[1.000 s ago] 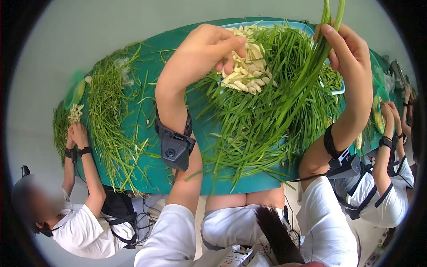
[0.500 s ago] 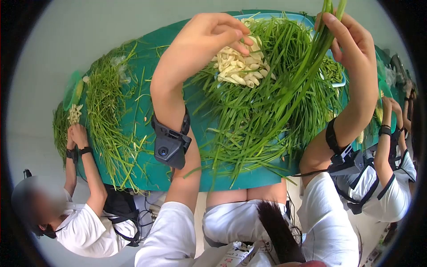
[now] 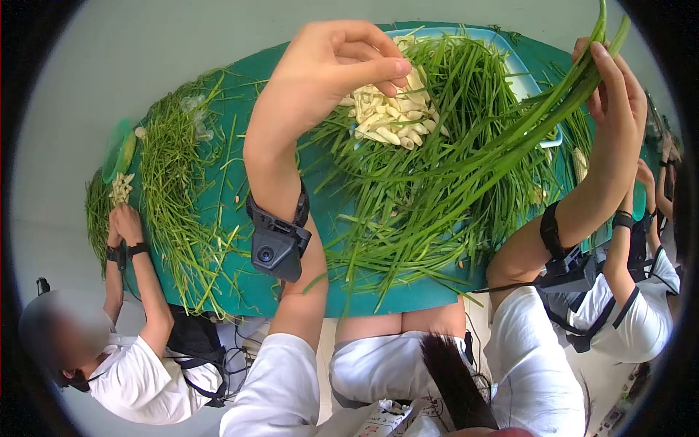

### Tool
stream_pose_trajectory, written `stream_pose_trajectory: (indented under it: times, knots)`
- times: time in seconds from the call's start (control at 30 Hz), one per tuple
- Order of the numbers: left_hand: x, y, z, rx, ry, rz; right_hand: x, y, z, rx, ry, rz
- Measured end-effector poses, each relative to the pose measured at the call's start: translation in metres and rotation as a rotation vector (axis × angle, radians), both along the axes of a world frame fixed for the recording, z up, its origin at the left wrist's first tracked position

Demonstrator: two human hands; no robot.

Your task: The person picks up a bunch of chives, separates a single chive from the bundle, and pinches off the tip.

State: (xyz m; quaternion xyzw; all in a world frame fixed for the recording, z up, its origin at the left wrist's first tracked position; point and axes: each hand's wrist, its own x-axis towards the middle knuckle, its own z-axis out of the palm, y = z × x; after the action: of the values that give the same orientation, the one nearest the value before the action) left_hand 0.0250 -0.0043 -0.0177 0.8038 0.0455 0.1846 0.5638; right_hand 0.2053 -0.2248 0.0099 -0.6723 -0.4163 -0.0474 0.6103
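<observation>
My right hand (image 3: 615,80) is closed on a bunch of long green stalks (image 3: 557,113) at the upper right, their leaves trailing down to the left over the pile. My left hand (image 3: 349,62) hovers at the upper middle, thumb and fingertips brought together; whether anything small is between them cannot be made out. Just beneath it, pale peeled pieces (image 3: 397,116) lie heaped. A large heap of green leaves (image 3: 437,182) covers the middle of the green table and part of a light blue tray (image 3: 520,73).
At the left, a person (image 3: 131,364) handles pale pieces beside a long green heap (image 3: 171,175) and a green mesh bag (image 3: 120,149). Another person (image 3: 630,313) works at the right edge. A yellowish cob (image 3: 579,166) lies right of the tray.
My right hand has moved right and slightly down with the stalks, uncovering more of the tray. My left hand's fingers have drawn closer together, its place nearly the same.
</observation>
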Motion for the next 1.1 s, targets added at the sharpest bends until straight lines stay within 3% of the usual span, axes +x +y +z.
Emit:
stream_pose_trajectory:
  times: [0.6,0.97,1.0,1.1]
  knots:
    - [-0.003,-0.002,0.002,-0.068,-0.038,0.039,-0.018,0.019,0.003,-0.012,-0.014,0.01]
    - [-0.005,0.0,0.004,0.077,-0.035,0.042,-0.016,0.017,-0.002,-0.068,-0.005,-0.024]
    - [-0.005,-0.002,0.004,0.071,-0.029,0.042,-0.018,0.021,-0.004,0.012,0.026,-0.036]
    - [-0.006,-0.005,0.009,0.092,-0.068,0.171,-0.018,0.017,-0.002,0.061,0.034,-0.042]
